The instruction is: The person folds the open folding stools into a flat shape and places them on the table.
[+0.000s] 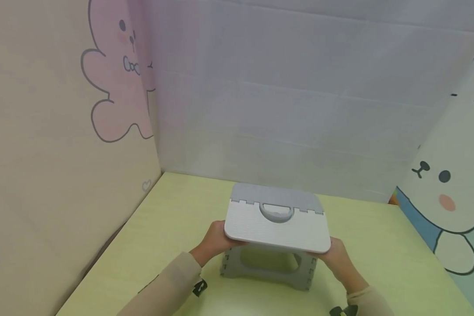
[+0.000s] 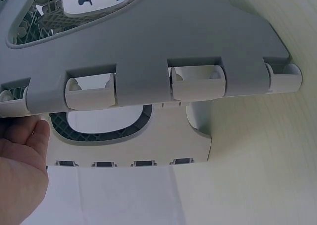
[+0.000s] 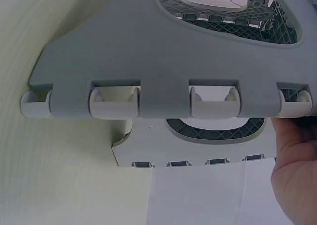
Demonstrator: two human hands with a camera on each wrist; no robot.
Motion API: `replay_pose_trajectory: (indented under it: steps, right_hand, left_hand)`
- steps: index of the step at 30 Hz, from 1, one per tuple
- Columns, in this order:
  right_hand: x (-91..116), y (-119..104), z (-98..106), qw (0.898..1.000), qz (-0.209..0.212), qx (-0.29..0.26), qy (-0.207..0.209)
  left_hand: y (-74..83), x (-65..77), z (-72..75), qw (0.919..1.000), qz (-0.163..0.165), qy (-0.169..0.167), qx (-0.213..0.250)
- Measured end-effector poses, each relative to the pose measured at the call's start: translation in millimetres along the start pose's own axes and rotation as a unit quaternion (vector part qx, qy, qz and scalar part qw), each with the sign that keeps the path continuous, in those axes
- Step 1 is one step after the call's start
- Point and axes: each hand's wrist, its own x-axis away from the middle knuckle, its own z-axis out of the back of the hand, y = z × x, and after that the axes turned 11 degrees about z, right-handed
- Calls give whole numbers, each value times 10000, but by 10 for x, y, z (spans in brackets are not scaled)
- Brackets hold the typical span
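A folding step stool (image 1: 276, 228) stands unfolded on the table in the head view, its top half white and half grey, with a grey carry handle (image 1: 277, 215) lying flat in the middle. Beneath the top, the grey front leg panel (image 1: 267, 273) shows a large rounded opening. My left hand (image 1: 217, 238) grips the top's left edge near the front corner, and my right hand (image 1: 337, 256) grips the right edge likewise. In both wrist views the hinged side panel (image 2: 143, 61) fills the upper part, with the fingers tucked under the top and partly hidden there.
The stool is on a pale yellow-green table (image 1: 174, 197). A white cloth wall (image 1: 300, 87) rises behind it. Cartoon-printed panels flank it, with a pink bear (image 1: 116, 79) on the left and a white animal face (image 1: 438, 188) on the right.
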Motion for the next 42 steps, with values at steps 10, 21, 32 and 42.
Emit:
replay_pose_trajectory:
  steps: [10, 21, 32, 42]
  right_hand:
    - [-18, 6, 12, 9999, 61, -131, -52]
    - [6, 22, 5, 9999, 39, -146, -42]
    - [-3, 18, 2, 9997, 23, -205, -102]
    - [-16, 19, -1, 9993, 154, -315, -146]
  left_hand:
    - [-4, -4, 10, 9997, -66, -119, 220]
    - [-14, -19, 19, 9997, 102, -231, 36]
    - [-38, -14, 13, 9994, 247, -238, 55]
    - [-50, -29, 20, 9995, 113, -279, 117]
